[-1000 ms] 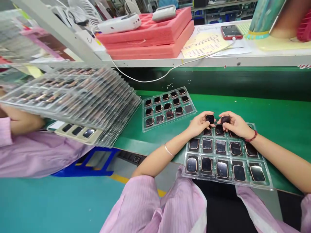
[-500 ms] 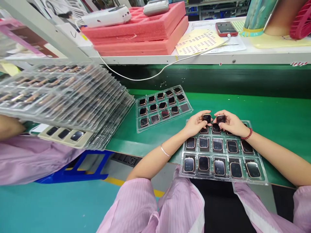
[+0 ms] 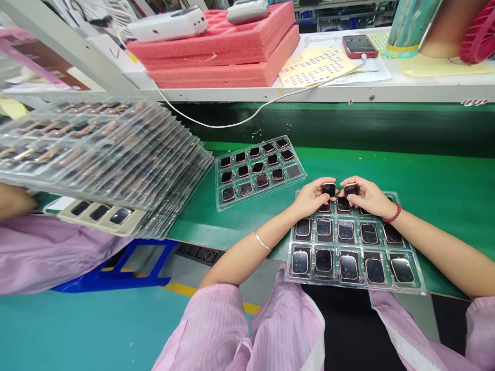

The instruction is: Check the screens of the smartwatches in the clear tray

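My left hand (image 3: 314, 196) is closed on a square smartwatch (image 3: 328, 189) with a dark screen and a gold-coloured frame. A second smartwatch (image 3: 351, 190) of the same look is gripped by my right hand (image 3: 369, 197), thumb on its face. Both are held side by side, a small gap apart, over the far row of a clear plastic tray (image 3: 419, 281). Rows of similar watches lie in that tray's pockets, screens up, among them one watch (image 3: 348, 267) in the near row. My hands partly hide the far row.
Left of my hands lies another clear tray (image 3: 220, 205) of watches on the green bench (image 3: 444, 180). A tall stack of filled trays (image 3: 127, 149) leans at the left, beside a co-worker's arm (image 3: 15, 203). Above runs a shelf with red foam (image 3: 232, 64) and a white cable (image 3: 216, 126).
Both hands stay in place with the two smartwatches. The view has shifted very slightly; nothing has been taken up or let go.
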Demonstrator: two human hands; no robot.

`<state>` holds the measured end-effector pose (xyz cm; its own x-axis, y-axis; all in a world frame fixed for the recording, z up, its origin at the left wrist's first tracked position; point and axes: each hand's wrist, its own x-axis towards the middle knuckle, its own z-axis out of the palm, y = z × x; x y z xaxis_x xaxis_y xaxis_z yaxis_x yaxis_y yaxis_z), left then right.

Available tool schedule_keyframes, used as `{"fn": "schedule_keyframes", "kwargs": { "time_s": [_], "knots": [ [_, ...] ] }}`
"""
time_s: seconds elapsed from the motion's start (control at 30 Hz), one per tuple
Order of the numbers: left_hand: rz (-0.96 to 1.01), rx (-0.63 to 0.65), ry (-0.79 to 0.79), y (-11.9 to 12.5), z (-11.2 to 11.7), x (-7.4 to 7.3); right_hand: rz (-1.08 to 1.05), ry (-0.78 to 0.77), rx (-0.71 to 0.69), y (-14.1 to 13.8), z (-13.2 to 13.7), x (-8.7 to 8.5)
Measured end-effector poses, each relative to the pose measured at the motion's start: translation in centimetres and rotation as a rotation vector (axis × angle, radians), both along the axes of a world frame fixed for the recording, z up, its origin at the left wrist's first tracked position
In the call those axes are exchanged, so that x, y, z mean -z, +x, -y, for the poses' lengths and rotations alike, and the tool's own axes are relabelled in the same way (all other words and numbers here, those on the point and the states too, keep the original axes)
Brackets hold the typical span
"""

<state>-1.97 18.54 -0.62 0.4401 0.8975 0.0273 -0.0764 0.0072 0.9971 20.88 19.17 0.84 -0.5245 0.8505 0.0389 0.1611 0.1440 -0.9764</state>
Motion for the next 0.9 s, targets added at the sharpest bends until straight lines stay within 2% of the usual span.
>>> {"fn": "schedule_keyframes", "kwargs": {
  "time_s": [0.63,0.9],
  "knots": [
    [-0.02,-0.01,-0.051,0.03,0.07,0.01,0.0,-0.012,0.009,-0.19,0.15,-0.11],
    [-0.01,-0.012,-0.051,0.08,0.19,-0.2,-0.066,-0.004,-0.013,-0.13,0.19,-0.03]
  ]
}}
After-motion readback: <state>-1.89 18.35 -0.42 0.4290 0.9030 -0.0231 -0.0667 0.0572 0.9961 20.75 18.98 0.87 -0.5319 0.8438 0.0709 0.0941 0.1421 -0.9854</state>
